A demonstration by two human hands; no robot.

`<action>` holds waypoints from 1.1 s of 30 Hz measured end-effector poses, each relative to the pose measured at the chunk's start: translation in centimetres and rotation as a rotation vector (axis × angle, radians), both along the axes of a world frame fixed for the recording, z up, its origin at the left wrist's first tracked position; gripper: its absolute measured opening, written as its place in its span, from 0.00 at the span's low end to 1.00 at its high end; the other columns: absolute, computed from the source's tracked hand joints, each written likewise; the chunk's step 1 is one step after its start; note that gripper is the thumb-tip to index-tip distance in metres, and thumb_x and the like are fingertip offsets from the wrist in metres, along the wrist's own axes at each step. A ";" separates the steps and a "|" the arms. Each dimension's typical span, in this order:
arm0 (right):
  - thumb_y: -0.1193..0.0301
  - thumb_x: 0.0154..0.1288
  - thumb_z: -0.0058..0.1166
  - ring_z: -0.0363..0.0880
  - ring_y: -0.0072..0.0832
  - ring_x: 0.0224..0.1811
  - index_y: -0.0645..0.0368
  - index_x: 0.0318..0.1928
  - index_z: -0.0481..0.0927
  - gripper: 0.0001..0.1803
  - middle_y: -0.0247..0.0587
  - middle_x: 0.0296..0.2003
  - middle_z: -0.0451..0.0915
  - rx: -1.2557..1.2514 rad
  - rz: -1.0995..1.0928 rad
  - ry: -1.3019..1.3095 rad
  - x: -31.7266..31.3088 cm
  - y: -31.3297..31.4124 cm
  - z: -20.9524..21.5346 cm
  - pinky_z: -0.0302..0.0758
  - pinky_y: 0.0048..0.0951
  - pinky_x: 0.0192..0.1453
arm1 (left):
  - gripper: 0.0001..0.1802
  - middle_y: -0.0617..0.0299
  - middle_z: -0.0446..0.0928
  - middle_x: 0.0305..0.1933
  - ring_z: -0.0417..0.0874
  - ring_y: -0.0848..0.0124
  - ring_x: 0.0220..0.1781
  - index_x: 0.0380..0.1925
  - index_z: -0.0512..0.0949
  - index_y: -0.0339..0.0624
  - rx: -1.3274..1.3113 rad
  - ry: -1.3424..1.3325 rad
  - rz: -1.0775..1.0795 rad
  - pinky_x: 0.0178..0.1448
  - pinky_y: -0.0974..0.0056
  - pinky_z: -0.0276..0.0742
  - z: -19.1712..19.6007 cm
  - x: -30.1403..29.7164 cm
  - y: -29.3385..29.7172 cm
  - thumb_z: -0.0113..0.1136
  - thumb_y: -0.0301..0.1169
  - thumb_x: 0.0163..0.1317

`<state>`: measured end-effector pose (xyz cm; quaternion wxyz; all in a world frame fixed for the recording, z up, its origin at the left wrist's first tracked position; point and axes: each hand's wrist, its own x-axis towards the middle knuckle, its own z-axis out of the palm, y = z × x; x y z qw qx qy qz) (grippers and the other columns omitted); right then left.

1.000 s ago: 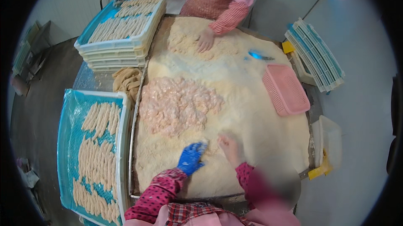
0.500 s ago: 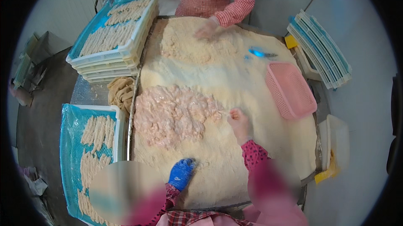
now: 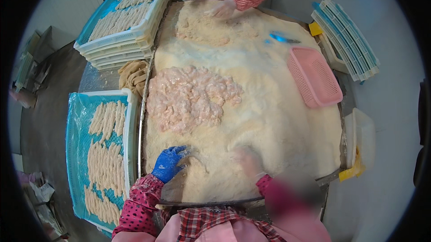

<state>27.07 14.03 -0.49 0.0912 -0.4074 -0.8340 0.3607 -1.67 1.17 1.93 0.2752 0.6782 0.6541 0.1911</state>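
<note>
Away from the pink meat [image 3: 191,96] went my right hand [image 3: 248,162] — too blurry to tell its grip. My left hand [image 3: 169,163] looks half open, empty. Meat seems soft, slippery — pinch its edge.

Beyond the fingers [image 3: 178,150] and leftward, I see a pale ribbed wall [image 3: 74,11]; well left of them, dark floor [image 3: 56,91]; well right, a smooth grey surface [image 3: 395,121], bluish light farther up.

Food-processing workshop: crumb bed [image 3: 287,138], stacked trays [image 3: 119,50]
</note>
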 end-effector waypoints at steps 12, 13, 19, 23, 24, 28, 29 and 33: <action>0.71 0.63 0.50 0.75 0.36 0.51 0.59 0.52 0.76 0.17 0.45 0.47 0.77 -0.330 -0.395 0.465 -3.4 -1.7 0.4 0.70 0.34 0.57 | 0.15 0.58 0.77 0.49 0.76 0.68 0.51 0.50 0.74 0.38 0.073 -1.401 0.685 0.57 0.67 0.70 -6.9 7.4 1.4 0.53 0.27 0.63; 0.71 0.63 0.50 0.75 0.37 0.51 0.60 0.52 0.76 0.17 0.45 0.47 0.77 -0.245 -0.381 0.527 -4.6 -2.4 1.2 0.70 0.35 0.57 | 0.19 0.55 0.72 0.57 0.72 0.66 0.58 0.56 0.67 0.34 0.022 -1.991 0.591 0.62 0.64 0.67 -5.5 8.4 1.4 0.47 0.28 0.66; 0.60 0.69 0.37 0.60 0.40 0.66 0.59 0.61 0.66 0.25 0.48 0.61 0.65 0.163 0.157 0.244 -9.6 -7.9 3.7 0.54 0.36 0.69 | 0.28 0.52 0.59 0.67 0.58 0.60 0.69 0.64 0.57 0.39 0.284 -2.258 0.255 0.72 0.57 0.51 -7.5 8.6 0.7 0.32 0.45 0.71; 0.59 0.70 0.32 0.55 0.44 0.68 0.58 0.61 0.66 0.25 0.49 0.62 0.64 0.154 0.136 0.392 -10.3 -6.4 5.9 0.49 0.39 0.71 | 0.28 0.54 0.58 0.68 0.56 0.59 0.69 0.66 0.56 0.45 0.751 -2.101 0.626 0.73 0.58 0.49 -3.9 14.2 3.1 0.35 0.45 0.70; 0.59 0.70 0.32 0.54 0.44 0.69 0.58 0.61 0.66 0.25 0.49 0.63 0.63 0.172 0.233 0.426 -11.5 -6.4 5.8 0.48 0.40 0.71 | 0.27 0.55 0.59 0.67 0.57 0.59 0.69 0.65 0.57 0.45 1.057 -1.850 0.763 0.72 0.57 0.50 -4.8 16.2 4.4 0.35 0.45 0.70; 0.58 0.69 0.32 0.51 0.42 0.70 0.53 0.60 0.69 0.24 0.49 0.62 0.63 0.465 0.025 0.190 -10.8 -4.7 3.8 0.41 0.47 0.72 | 0.26 0.58 0.63 0.65 0.63 0.61 0.66 0.63 0.61 0.47 -0.306 -1.930 0.707 0.68 0.52 0.58 -1.7 9.5 -1.2 0.36 0.45 0.70; 0.61 0.66 0.31 0.52 0.47 0.69 0.53 0.59 0.69 0.24 0.47 0.61 0.65 0.441 -0.022 0.293 -10.8 -4.7 3.9 0.43 0.51 0.71 | 0.26 0.59 0.62 0.66 0.63 0.60 0.67 0.65 0.57 0.47 -0.390 -1.753 0.790 0.70 0.55 0.56 1.7 9.2 -0.8 0.34 0.45 0.71; 0.64 0.67 0.30 0.48 0.48 0.71 0.54 0.63 0.65 0.26 0.48 0.65 0.59 0.312 0.365 0.438 -11.7 -7.5 4.2 0.39 0.48 0.72 | 0.26 0.59 0.65 0.64 0.65 0.63 0.64 0.64 0.59 0.47 -0.397 -1.930 0.793 0.67 0.57 0.60 1.6 9.3 -0.5 0.35 0.46 0.71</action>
